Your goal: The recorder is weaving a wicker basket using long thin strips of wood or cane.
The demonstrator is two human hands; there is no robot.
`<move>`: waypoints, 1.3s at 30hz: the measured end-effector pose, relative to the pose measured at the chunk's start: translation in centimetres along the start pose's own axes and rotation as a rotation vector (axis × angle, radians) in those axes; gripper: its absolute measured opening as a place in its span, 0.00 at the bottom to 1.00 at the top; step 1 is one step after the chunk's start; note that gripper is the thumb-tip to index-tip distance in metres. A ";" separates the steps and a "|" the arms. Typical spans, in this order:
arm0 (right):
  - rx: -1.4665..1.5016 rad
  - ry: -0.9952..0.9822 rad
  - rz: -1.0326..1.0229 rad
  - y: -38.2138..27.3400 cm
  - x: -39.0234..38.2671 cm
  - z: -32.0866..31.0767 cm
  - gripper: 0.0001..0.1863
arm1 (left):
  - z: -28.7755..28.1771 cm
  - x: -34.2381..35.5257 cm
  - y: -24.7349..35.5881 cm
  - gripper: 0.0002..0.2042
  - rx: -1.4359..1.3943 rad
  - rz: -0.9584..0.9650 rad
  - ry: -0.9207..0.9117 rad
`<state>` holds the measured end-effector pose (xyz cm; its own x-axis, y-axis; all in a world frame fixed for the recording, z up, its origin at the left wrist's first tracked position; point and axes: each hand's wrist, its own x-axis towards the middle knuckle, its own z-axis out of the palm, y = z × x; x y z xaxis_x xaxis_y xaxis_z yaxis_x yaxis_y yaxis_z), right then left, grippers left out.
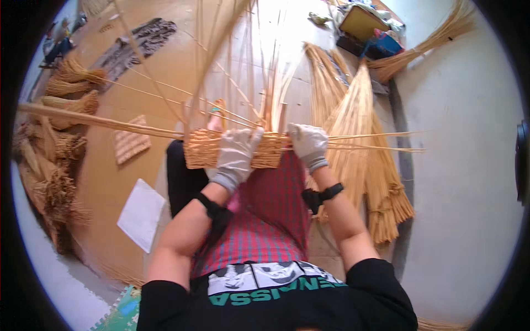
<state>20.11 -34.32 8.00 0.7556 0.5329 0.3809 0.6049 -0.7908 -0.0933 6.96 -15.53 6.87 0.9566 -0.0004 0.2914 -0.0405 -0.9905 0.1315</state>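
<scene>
A woven basket (201, 150) in pale tan reed, with long upright and sideways strands, rests over my lap on a red and blue checked cloth (270, 220). My left hand (236, 151), in a white glove with a grey cuff, grips the basket's middle, fingers at its upper edge. At the basket's right end, my right hand (309, 143), also gloved, is closed where thin strands (375, 148) run out sideways; exactly what it pinches is hidden.
Long reed bundles (353, 121) lie on the floor to the right. Dried fibre bundles (55, 165), a small woven square (131, 138) and a white sheet (141, 215) lie at left. A box of items (359, 27) stands at the back, near another bundle (430, 41).
</scene>
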 end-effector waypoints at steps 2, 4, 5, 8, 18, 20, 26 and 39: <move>-0.041 -0.076 0.030 -0.4 0.9 -1.2 0.22 | -0.9 -0.7 0.0 0.40 -0.051 0.013 0.079; 0.053 0.018 -0.054 -1.3 1.2 -2.6 0.15 | -1.5 -2.8 -0.7 0.41 -0.273 0.085 0.187; 0.089 0.043 -0.090 -2.0 1.1 -3.2 0.15 | -1.3 -3.6 -1.1 0.41 -0.239 0.099 0.188; 0.780 0.364 0.037 -6.4 -0.5 -5.0 0.09 | -1.0 -7.5 -4.6 0.29 -0.501 -0.233 0.490; 1.221 -0.013 -0.444 -22.1 -3.9 -6.0 0.24 | 1.7 -8.1 -9.7 0.18 -1.013 -0.606 0.660; 1.248 -0.018 -0.419 -23.1 -3.9 -7.0 0.26 | 1.4 -8.0 -10.1 0.18 -1.061 -0.612 0.639; 1.231 0.098 -0.945 -25.5 -3.3 -8.6 0.27 | 1.3 -7.2 -12.1 0.19 -1.286 -0.632 0.609; 1.591 0.158 -0.259 -12.2 -2.9 -2.2 0.19 | 1.3 -1.1 -14.6 0.36 -2.131 -0.766 0.533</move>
<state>9.93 -26.85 10.01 0.6259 0.4816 0.6135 0.4153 0.4600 -0.7848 6.84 -1.23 3.42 0.8199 0.5402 -0.1894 -0.3140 0.7011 0.6402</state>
